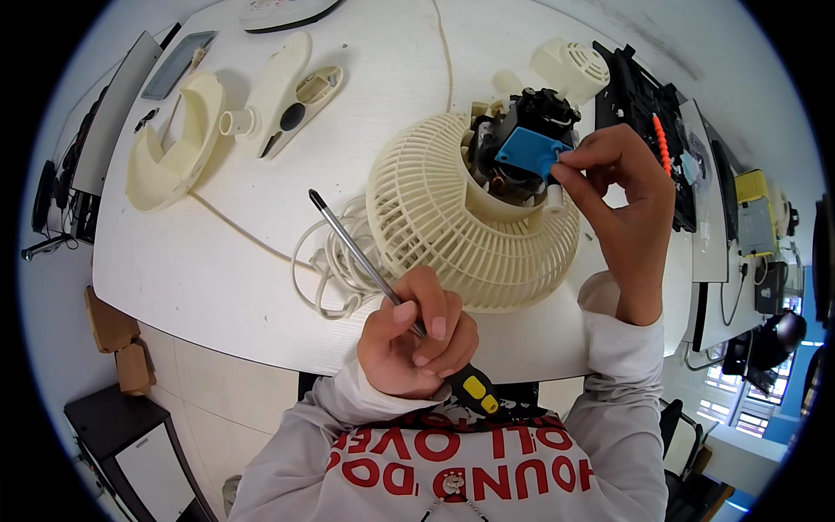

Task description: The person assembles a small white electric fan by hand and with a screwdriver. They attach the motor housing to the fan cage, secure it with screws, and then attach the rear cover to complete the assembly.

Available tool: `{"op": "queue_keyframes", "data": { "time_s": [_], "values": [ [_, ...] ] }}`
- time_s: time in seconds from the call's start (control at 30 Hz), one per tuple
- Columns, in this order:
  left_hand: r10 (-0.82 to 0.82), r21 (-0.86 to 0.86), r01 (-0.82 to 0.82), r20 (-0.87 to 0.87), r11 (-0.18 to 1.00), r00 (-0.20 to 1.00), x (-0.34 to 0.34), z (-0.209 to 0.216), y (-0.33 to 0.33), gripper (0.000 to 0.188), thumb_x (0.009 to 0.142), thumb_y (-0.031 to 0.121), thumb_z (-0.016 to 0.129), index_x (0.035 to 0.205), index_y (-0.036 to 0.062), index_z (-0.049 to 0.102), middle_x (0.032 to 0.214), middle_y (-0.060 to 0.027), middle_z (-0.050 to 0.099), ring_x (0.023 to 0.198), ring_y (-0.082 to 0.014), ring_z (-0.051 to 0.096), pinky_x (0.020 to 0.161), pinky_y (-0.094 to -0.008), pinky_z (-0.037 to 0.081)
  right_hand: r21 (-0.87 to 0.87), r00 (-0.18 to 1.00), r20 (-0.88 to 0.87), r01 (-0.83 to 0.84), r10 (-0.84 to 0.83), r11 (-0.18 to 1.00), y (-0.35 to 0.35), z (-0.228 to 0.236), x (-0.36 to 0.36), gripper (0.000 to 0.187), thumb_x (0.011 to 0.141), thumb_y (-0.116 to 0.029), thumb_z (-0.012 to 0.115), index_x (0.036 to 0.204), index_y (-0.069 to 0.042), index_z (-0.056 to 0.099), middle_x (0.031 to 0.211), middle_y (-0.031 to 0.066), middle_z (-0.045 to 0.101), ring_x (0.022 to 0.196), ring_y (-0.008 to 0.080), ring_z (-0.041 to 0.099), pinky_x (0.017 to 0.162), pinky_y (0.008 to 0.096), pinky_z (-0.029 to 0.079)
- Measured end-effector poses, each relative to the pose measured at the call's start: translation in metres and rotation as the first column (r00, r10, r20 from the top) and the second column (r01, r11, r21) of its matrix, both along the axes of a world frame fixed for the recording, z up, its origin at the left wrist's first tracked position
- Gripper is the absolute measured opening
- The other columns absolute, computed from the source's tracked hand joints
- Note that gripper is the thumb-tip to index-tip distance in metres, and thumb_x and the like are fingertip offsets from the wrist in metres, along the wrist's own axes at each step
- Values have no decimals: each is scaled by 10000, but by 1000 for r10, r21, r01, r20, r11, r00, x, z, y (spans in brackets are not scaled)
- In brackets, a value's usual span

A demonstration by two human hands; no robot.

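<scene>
Fingers L (424,291): curled rnd screwdriver (352,248) | fingers R (602,145): thumb+index pinching blue plate (526,150) edge

I wear a white sweatshirt (539,511), sleeves (622,352) ending at my hands (633,196); below them, large red lettering (519,478) and a small round pendant (453,481).

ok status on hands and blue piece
Left hand: holding screwdriver. Right hand: at blue piece, grip unclear. Blue piece: against dark motor. Cord: coiled beside cage, clear of motor.
</scene>
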State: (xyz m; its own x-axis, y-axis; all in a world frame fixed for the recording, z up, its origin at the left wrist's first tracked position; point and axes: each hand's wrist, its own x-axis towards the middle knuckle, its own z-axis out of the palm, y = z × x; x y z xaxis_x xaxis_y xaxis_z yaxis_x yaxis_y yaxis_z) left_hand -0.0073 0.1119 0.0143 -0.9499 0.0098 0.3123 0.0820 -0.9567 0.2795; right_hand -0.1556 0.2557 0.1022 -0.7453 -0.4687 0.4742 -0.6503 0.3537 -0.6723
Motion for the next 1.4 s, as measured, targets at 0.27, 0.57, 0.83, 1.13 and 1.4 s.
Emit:
{"op": "queue_keyframes", "data": {
  "time_s": [0.27,0.57,0.83,1.13,1.4],
  "values": [
    [3,5,-3,25,1000,1000,0,0,0,228,954,293,382,823,118,447,515,26,389,380,-91,335,393,-245,323,11,999,31,-8,8,1000,-6,5,-1,134,730,53,704,816,-43,669,807,4,603,571,44,503,506,172,365],
    [0,3,0,23,1000,1000,0,-1,-1,222,956,291,380,829,122,445,526,30,397,400,-91,350,406,-247,333,113,946,-256,-175,199,978,5,3,-22,163,719,35,738,845,-63,707,832,24,615,653,83,605,501,197,455],
    [14,22,-15,34,1000,999,0,-2,0,213,952,280,379,825,121,441,528,27,406,409,-95,359,405,-246,334,194,868,-442,-152,225,969,6,1,-23,176,713,7,747,863,-68,692,832,29,610,639,134,607,512,217,479],
    [16,31,-17,37,999,999,0,-3,0,201,947,268,377,823,122,441,526,25,410,410,-99,358,408,-248,336,126,837,-514,-142,187,982,1,-5,-26,197,679,-10,773,832,-60,660,827,34,592,603,140,570,500,236,446],
    [14,26,-15,46,1000,999,0,-2,-1,198,946,267,376,826,123,441,527,28,403,411,-99,359,417,-252,344,71,860,-471,-187,198,980,1,-10,-32,214,664,-25,800,823,-63,663,808,14,569,607,94,551,488,209,441]
  ]
}}
